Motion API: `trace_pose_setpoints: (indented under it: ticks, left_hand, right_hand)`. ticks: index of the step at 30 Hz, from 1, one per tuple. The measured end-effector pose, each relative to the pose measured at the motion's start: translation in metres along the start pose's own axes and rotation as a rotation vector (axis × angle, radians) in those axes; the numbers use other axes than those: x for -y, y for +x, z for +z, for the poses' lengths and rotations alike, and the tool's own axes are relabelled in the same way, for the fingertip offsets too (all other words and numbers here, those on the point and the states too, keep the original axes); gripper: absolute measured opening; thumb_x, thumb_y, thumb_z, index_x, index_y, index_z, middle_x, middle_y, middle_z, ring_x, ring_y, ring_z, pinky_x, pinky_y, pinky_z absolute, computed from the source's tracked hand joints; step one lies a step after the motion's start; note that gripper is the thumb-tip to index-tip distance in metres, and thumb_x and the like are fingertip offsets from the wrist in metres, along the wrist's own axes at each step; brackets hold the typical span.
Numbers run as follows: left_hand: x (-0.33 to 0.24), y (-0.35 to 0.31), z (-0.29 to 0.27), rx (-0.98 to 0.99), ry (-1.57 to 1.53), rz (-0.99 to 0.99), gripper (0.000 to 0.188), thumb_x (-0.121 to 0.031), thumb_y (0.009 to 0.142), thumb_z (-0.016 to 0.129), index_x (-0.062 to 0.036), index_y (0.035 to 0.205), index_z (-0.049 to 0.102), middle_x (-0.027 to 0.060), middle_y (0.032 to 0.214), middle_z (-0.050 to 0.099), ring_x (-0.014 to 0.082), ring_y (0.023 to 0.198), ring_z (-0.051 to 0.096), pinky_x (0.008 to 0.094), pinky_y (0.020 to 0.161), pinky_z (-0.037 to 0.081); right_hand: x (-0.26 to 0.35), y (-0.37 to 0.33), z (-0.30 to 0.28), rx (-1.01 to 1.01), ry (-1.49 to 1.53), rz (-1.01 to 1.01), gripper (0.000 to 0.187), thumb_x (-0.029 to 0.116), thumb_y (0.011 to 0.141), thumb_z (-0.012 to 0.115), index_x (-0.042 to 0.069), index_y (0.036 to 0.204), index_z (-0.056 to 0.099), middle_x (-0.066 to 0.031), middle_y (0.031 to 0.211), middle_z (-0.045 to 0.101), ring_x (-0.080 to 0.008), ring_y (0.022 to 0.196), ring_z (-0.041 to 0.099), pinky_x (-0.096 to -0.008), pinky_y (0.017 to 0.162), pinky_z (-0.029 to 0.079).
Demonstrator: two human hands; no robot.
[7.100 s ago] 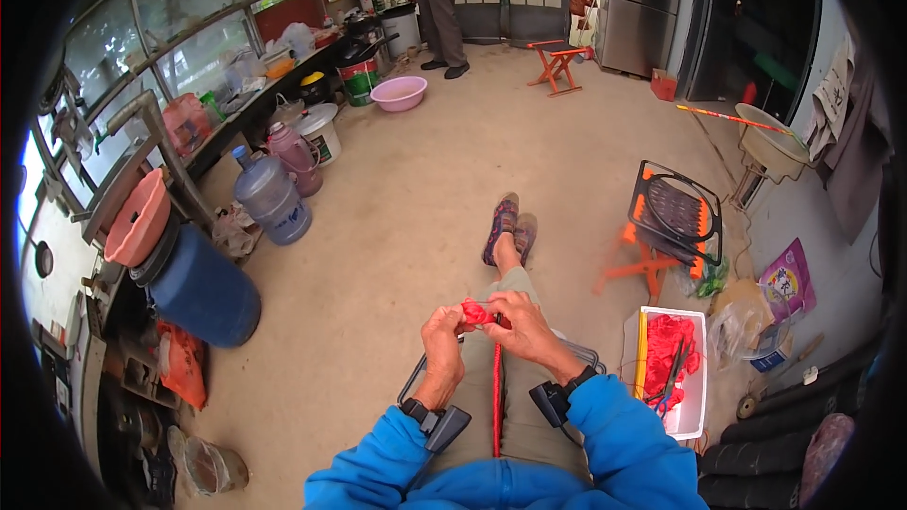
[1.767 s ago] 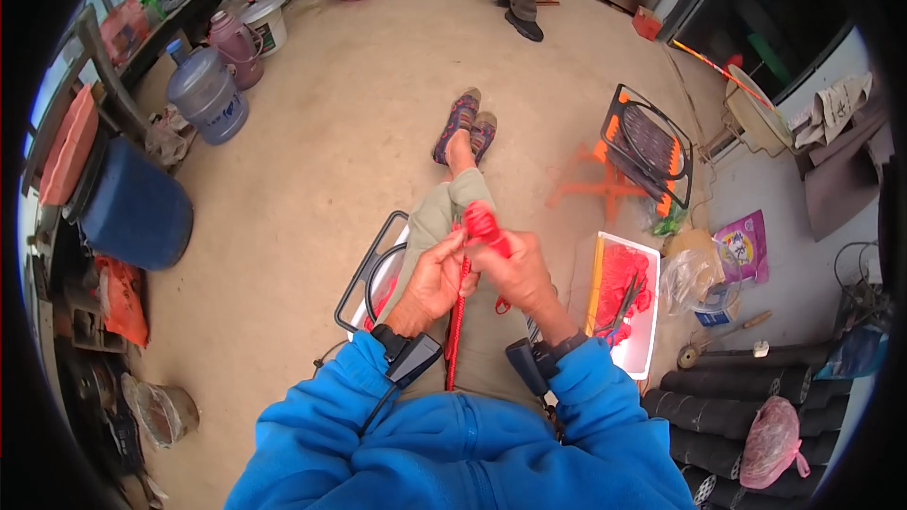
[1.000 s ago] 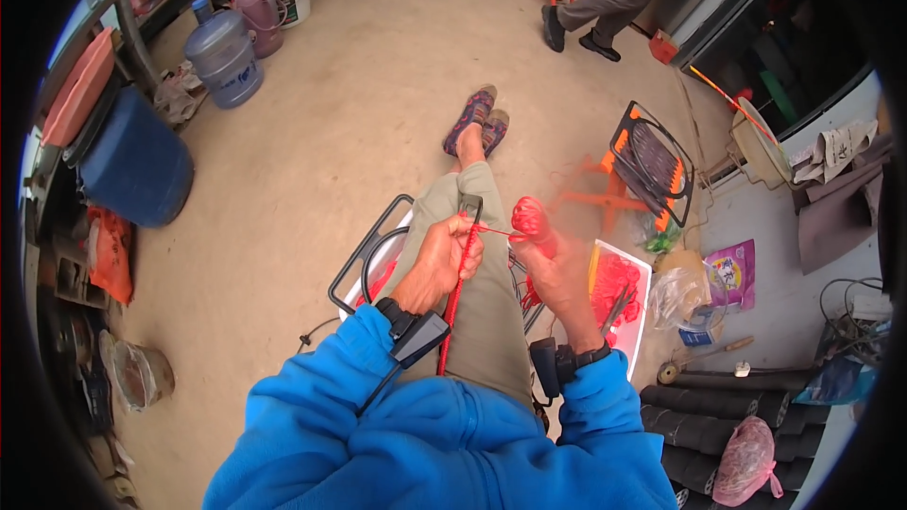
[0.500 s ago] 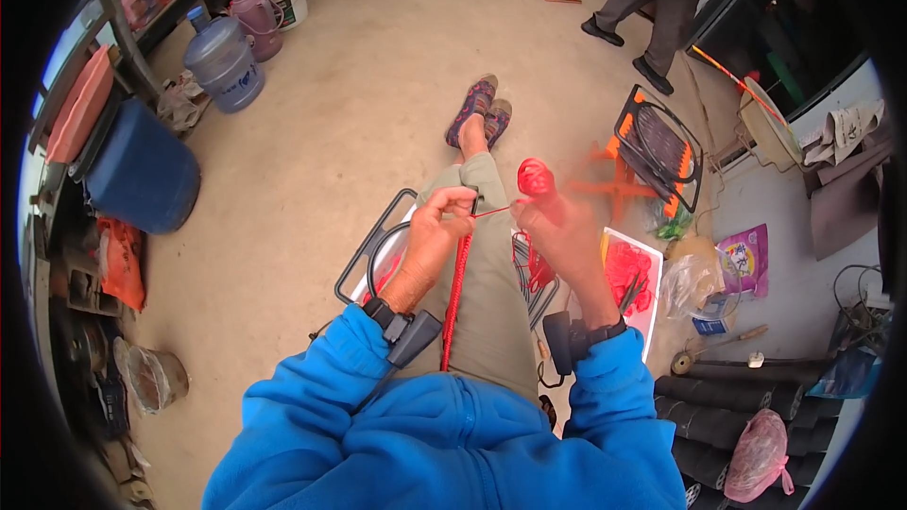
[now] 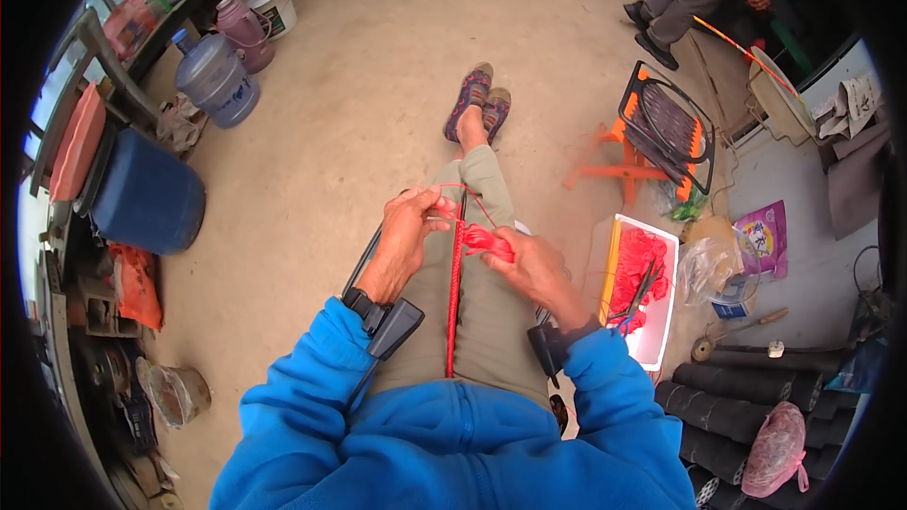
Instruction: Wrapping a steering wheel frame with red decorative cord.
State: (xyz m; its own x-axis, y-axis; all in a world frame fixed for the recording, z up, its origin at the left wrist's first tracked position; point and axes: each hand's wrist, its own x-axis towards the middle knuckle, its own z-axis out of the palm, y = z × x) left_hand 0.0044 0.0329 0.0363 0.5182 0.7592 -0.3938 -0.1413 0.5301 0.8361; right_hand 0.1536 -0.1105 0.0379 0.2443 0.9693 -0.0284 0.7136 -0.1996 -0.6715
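Observation:
Between my legs runs a long narrow bar tightly wrapped in red cord (image 5: 454, 307), its dark, bare end (image 5: 464, 200) showing past the wrapping. My left hand (image 5: 402, 238) is closed beside the upper end of the wrapping, fingertips pinching the thin red cord. In my right hand (image 5: 531, 267), a small bundle of red cord (image 5: 486, 243) is gripped close to the bar's right side. A loose strand loops over the bar between my hands. What lies inside my left fingers is partly hidden.
To my right stands a white box (image 5: 650, 355) of red cord with scissors (image 5: 645, 285) on top. Beyond it is an orange-and-black folding chair (image 5: 661, 132). Black rolls (image 5: 713, 420) lie lower right; a blue barrel (image 5: 151, 191) stands left. Another person's legs (image 5: 685, 11) show far right.
My right hand has come down and left toward the bar with the cord bundle, and the taut strand has slackened into a loop. My left hand has shifted slightly left.

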Motion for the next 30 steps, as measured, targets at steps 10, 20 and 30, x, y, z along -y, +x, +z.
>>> trace_pose_setpoints:
  ticks: [10, 20, 30]
  left_hand:
    - [0.012, 0.005, -0.009, 0.049, 0.048, 0.028, 0.008, -0.007, 0.085, 0.062, -0.0018, 0.080, 0.057, 0.0108, 0.087, 0.066, 0.0162, 0.073, 0.063, 0.0279, 0.062, 0.051]
    - [-0.001, -0.007, -0.005, -0.138, -0.028, 0.350, 0.011, 0.000, 0.082, 0.064, -0.0016, 0.075, 0.056, 0.0108, 0.079, 0.065, 0.0138, 0.068, 0.061, 0.0263, 0.057, 0.050]
    - [-0.012, -0.018, -0.002, -0.064, -0.196, 0.209, 0.009, -0.010, 0.088, 0.061, -0.0042, 0.081, 0.058, 0.0082, 0.083, 0.065, 0.0134, 0.072, 0.058, 0.0301, 0.064, 0.049]
  right_hand:
    - [0.015, 0.042, 0.019, 0.012, 0.055, -0.002, 0.035, 0.024, 0.082, 0.064, 0.001, 0.102, 0.046, -0.0230, 0.079, 0.058, -0.0370, 0.071, 0.057, -0.0417, 0.067, 0.045]
    - [0.046, 0.048, 0.005, -0.347, 0.098, -0.275, 0.029, 0.016, 0.076, 0.070, 0.006, 0.100, 0.059, -0.0106, 0.102, 0.056, -0.0290, 0.097, 0.052, -0.0387, 0.080, 0.042]
    - [0.051, 0.055, 0.007, -0.189, -0.163, -0.311, 0.028, 0.019, 0.077, 0.067, 0.003, 0.100, 0.061, -0.0090, 0.111, 0.056, -0.0257, 0.102, 0.051, -0.0394, 0.084, 0.040]
